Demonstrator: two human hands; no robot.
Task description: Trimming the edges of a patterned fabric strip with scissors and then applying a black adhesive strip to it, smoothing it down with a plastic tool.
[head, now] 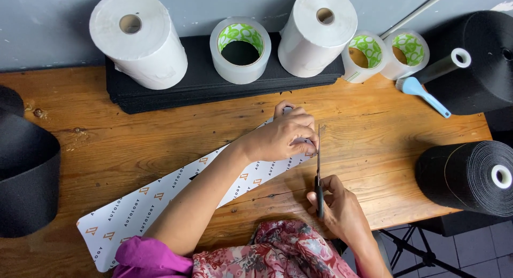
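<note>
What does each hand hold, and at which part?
The right hand holds scissors by the handles. The left hand holds the end of a long white printed strip, beside the blades.

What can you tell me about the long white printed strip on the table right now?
The white strip is a long, flat, stiff-looking sheet with repeated small orange marks and dark lettering. It lies diagonally across the wooden table, from the near left toward the middle. The left hand presses its far end, where the scissors, held upright by the right hand, meet its edge.
</note>
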